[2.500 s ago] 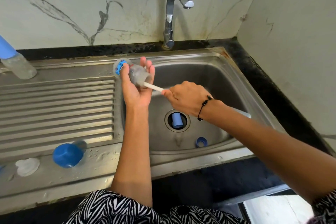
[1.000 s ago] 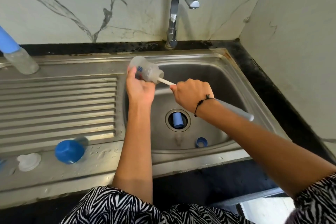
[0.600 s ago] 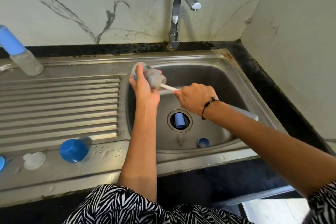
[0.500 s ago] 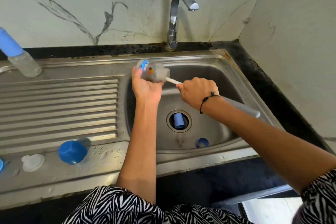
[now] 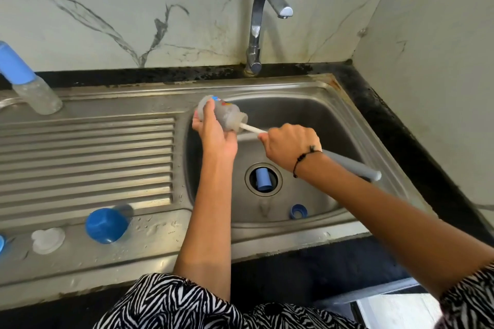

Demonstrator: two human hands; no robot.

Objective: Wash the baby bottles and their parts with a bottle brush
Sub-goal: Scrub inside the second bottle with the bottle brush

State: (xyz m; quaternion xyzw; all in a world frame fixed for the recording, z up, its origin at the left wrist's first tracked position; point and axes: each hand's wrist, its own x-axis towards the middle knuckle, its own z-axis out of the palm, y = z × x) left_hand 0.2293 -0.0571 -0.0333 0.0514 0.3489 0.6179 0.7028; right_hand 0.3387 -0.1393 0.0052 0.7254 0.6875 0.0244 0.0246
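My left hand (image 5: 213, 136) grips a small clear baby bottle (image 5: 224, 115) held sideways over the left edge of the sink basin (image 5: 307, 120), mouth facing right. My right hand (image 5: 290, 145) holds the bottle brush (image 5: 350, 164) by its grey handle; the white stem runs into the bottle's mouth and the brush head is inside. A blue cap (image 5: 263, 180) lies in the drain. A blue ring (image 5: 298, 211) rests on the basin floor near the front.
On the drainboard (image 5: 85, 157) lie a blue cup-shaped cap (image 5: 105, 225), a clear teat (image 5: 48, 240) and a blue part at the left edge (image 5: 1, 243). Another bottle with a blue cap (image 5: 26, 83) stands at the back left. The tap (image 5: 263, 24), not running, rises behind the basin.
The bottle has turned in my left hand, its printed side showing at different angles, and shifted a little. My right hand has kept working the brush in the bottle's mouth.
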